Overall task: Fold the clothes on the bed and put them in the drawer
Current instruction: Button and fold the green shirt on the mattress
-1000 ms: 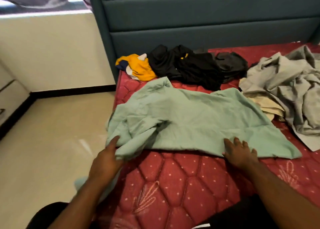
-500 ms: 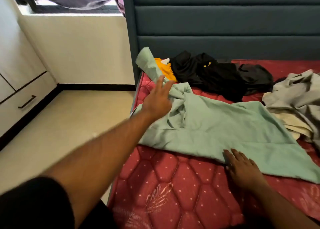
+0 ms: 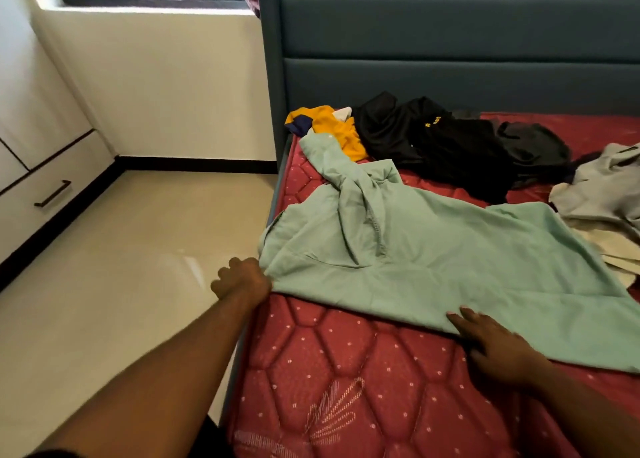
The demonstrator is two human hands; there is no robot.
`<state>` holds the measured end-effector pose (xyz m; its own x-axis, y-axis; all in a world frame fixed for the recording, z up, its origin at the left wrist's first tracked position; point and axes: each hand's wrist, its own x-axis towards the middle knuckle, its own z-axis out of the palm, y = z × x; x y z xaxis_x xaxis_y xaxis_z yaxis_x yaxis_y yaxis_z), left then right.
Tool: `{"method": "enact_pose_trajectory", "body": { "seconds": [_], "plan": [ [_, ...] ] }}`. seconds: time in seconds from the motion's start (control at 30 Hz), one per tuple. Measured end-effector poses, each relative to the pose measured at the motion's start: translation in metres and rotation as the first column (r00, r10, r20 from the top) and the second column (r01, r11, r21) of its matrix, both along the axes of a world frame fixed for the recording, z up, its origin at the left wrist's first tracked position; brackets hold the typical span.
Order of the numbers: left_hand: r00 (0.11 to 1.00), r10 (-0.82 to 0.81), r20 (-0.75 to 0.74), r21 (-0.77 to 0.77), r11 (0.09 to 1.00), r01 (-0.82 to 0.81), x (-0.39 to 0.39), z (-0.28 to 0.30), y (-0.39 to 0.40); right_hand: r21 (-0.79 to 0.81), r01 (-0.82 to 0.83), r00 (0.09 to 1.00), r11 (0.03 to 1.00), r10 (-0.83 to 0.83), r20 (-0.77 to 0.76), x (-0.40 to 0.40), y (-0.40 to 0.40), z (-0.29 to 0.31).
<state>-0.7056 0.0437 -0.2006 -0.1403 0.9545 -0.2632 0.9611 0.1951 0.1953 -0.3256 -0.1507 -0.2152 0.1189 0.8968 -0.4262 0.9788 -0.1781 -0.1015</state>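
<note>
The bed point(image 3: 363, 388), with its red quilted mattress and dark blue padded headboard point(image 3: 450, 42), fills the right side of the view; the pale floor point(image 3: 121, 267) lies open to its left, running to a white drawer point(image 3: 41, 198) with a dark handle along the wall. A mint green garment point(image 3: 433, 260) is spread across the near half of the mattress, its left part bunched and one sleeve trailing up toward the headboard, its left corner at the mattress edge. Behind it, well apart from both hands, sit a black garment point(image 3: 433, 146), a grey and cream pile point(image 3: 602, 194) at the right edge of the view, and a yellow garment point(image 3: 332, 128) that the green sleeve overlaps. The left hand point(image 3: 242, 279) is at the mattress's left edge, fingers curled in a closed grip at the green garment's lower left corner. The right hand point(image 3: 491, 343) lies flat, fingers straight and spread, pressing the garment's near hem onto the mattress. Bare red mattress lies open between the hem and the person.
</note>
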Motion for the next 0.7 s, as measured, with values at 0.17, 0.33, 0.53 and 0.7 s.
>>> {"method": "enact_pose_trajectory", "body": {
  "seconds": [0.17, 0.33, 0.53, 0.7],
  "plan": [
    [0.752, -0.453, -0.478, 0.232, 0.761, 0.606, 0.080, 0.019, -0.009, 0.119, 0.104, 0.985, 0.987, -0.086, -0.150, 0.028, 0.031, 0.027],
    [0.475, -0.873, 0.114, 0.139, 0.487, 0.862, 0.193, 0.020, -0.002, 0.219, 0.296, 0.955, 0.930, -0.286, -0.076, 0.093, 0.032, 0.013],
    [0.445, -0.895, 0.013, -0.131, 0.440, 0.888, 0.258, 0.001, 0.029, 0.207, 0.389, 0.917, 0.898, -0.399, 0.008, 0.155, 0.015, 0.006],
    [0.469, -0.874, -0.124, -0.144, 0.484, 0.863, 0.266, 0.015, 0.046, 0.200, 0.456, 0.852, 0.867, -0.491, 0.182, 0.199, 0.012, 0.025]
  ]
}}
